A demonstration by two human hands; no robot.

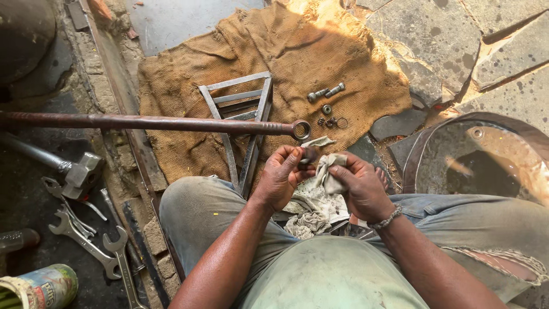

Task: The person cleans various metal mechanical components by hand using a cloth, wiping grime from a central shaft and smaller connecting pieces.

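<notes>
The person sits on the floor with both hands raised between the knees. The left hand (283, 171) pinches a small dark metal part (309, 153) between thumb and fingertips; most of the part is hidden, so its shape cannot be told. The right hand (359, 184) is closed on a dirty pale rag (327, 171), pressing a fold of it against that part, while the rest of the rag hangs down onto the lap.

Just beyond the hands a long rusty rod (148, 122) with an eye at its end crosses a burlap sack (297, 57) spread on the floor. A triangular metal frame (258, 117) lies under the rod near the sack's middle. Two bolts (326, 92) and several small washers and rings (330, 117) lie toward the sack's right edge. Off the sack's left edge lie spanners (97, 246) and a hammer (80, 174).
</notes>
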